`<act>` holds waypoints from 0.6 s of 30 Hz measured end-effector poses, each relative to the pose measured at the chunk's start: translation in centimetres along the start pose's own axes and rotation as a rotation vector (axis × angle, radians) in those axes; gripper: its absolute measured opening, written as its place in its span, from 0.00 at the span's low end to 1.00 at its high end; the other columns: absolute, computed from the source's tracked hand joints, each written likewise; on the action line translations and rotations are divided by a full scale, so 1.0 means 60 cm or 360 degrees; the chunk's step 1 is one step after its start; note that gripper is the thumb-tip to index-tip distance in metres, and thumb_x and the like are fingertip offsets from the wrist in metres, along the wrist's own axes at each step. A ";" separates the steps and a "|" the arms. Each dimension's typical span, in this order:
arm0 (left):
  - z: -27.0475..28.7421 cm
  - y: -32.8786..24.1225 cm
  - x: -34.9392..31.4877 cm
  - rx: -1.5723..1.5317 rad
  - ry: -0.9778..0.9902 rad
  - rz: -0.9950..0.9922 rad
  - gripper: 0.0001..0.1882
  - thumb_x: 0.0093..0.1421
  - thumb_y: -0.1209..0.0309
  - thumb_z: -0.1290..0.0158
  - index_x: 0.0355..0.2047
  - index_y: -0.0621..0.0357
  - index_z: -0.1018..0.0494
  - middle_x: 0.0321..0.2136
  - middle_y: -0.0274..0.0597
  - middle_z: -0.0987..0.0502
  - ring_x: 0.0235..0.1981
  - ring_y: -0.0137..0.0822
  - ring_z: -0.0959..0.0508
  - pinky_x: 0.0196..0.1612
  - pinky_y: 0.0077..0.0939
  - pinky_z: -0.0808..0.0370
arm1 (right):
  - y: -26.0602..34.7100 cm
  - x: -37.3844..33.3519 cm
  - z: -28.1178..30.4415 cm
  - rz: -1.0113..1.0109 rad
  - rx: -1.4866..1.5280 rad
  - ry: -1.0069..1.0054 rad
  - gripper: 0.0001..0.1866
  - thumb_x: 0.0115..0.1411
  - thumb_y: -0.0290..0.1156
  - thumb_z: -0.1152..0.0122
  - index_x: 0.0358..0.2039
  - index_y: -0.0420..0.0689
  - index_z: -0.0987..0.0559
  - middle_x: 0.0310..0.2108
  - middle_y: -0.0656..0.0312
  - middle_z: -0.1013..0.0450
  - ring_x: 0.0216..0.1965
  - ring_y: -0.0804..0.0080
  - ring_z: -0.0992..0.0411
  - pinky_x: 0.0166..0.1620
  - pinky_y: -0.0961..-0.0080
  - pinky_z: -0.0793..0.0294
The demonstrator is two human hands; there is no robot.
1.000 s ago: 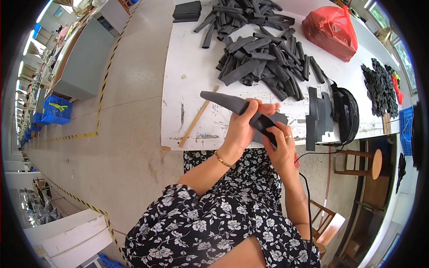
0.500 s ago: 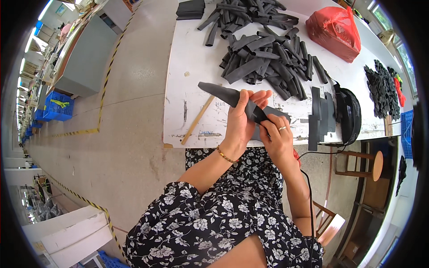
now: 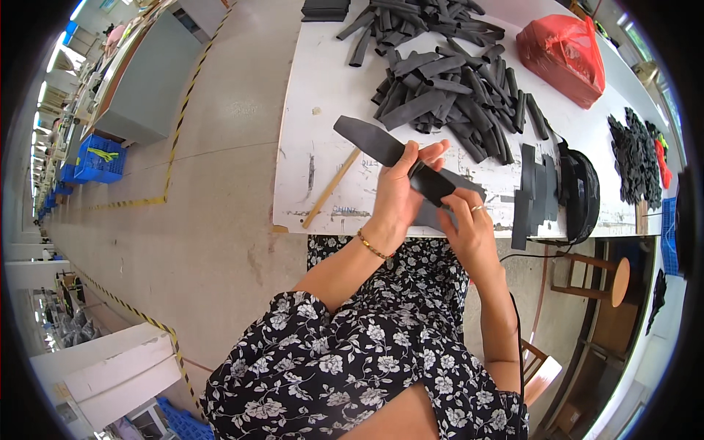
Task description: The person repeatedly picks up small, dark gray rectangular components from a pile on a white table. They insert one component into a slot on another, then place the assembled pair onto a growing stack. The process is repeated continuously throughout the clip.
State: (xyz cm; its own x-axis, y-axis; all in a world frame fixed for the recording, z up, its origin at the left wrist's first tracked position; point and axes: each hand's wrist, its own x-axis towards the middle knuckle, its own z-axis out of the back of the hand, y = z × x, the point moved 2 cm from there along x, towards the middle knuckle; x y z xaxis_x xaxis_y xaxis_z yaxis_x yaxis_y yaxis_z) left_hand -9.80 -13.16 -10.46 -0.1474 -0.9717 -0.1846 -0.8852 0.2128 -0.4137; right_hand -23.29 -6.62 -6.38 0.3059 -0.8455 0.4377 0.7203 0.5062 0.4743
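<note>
A black, flexible strip (image 3: 369, 139) of fabric-like material slants above the near edge of the table. My left hand (image 3: 394, 196) is closed round its middle, thumb on top and the other fingers partly lifted behind. The fingers of my right hand (image 3: 473, 229) pinch the strip's lower right end, where the surface is darker and shinier. Flat black pieces (image 3: 429, 215) lie on the table beneath, partly hidden by my hands. A thin wooden stick (image 3: 331, 188) rests left of my left hand.
Beyond my hands, a large heap of rolled black pieces (image 3: 440, 95) covers the white table (image 3: 297, 158). Flat strips (image 3: 522, 213) and a black bag (image 3: 581, 194) lie at right. A red plastic bag (image 3: 563, 62) stands farther back. A wooden stool (image 3: 620, 271) is at lower right.
The strip has turned from narrow and edge-on to a broader, flatter face. My right hand has shifted slightly right and down along it. The whole view has shifted a little.
</note>
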 end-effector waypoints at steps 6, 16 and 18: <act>-0.004 0.014 0.002 -0.0069 -0.0038 0.0094 0.13 0.68 0.63 0.50 0.38 0.62 0.28 0.42 0.47 0.20 0.57 0.45 0.28 0.56 0.37 0.29 | -0.018 -0.003 0.009 -0.0064 0.0020 -0.0042 0.16 0.51 0.21 0.32 0.40 0.39 0.27 0.41 0.52 0.30 0.39 0.51 0.27 0.36 0.60 0.24; -0.006 0.030 -0.004 -0.0044 0.0040 0.0103 0.15 0.67 0.63 0.49 0.38 0.65 0.26 0.42 0.48 0.21 0.54 0.42 0.26 0.53 0.35 0.26 | -0.045 -0.014 0.002 0.0103 0.0118 -0.0159 0.11 0.53 0.19 0.34 0.37 0.40 0.23 0.38 0.54 0.27 0.32 0.57 0.25 0.32 0.66 0.24; -0.005 0.037 -0.010 -0.0052 0.0020 0.0133 0.16 0.67 0.62 0.49 0.39 0.66 0.24 0.43 0.48 0.21 0.54 0.42 0.26 0.53 0.35 0.26 | -0.040 -0.013 0.004 0.0048 0.0188 -0.0231 0.08 0.54 0.18 0.35 0.35 0.39 0.23 0.36 0.54 0.26 0.30 0.58 0.25 0.30 0.68 0.24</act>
State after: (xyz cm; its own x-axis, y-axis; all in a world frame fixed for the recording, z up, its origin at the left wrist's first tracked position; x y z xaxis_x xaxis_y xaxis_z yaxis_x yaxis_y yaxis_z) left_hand -11.79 -12.12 -11.02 -0.2267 -0.9520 -0.2058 -0.8834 0.2900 -0.3681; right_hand -25.41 -7.13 -7.70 0.2269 -0.8005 0.5547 0.6315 0.5546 0.5420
